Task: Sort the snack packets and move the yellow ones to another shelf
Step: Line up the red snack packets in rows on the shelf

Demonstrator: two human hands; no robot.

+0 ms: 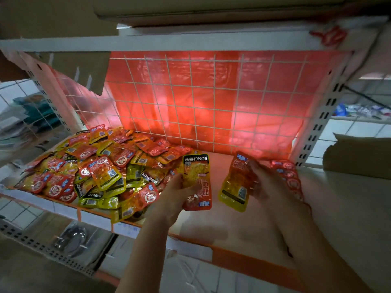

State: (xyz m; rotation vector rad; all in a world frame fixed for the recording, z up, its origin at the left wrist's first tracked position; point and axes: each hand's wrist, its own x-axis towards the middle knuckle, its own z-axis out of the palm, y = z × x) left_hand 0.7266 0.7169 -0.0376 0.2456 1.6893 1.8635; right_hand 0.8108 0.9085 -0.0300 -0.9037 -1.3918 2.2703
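Observation:
A heap of red and yellow snack packets [91, 172] covers the left half of the white shelf [338, 199]. My left hand [177, 193] grips a yellow-and-red packet [196, 178] with black KONCHEW lettering, held upright just right of the heap. My right hand [266, 182] holds another packet [234, 185], orange with a yellow bottom, tilted above the shelf's middle. A small row of red packets [289, 176] lies behind and to the right of my right hand, partly hidden by it.
A white wire grid [211, 98] backed by red plastic film closes the shelf's rear. Perforated white uprights [321, 115] stand at the right. Cardboard boxes [190, 9] sit on the shelf above. An orange front rail [243, 256] edges the shelf. A lower shelf [72, 242] holds packaged goods.

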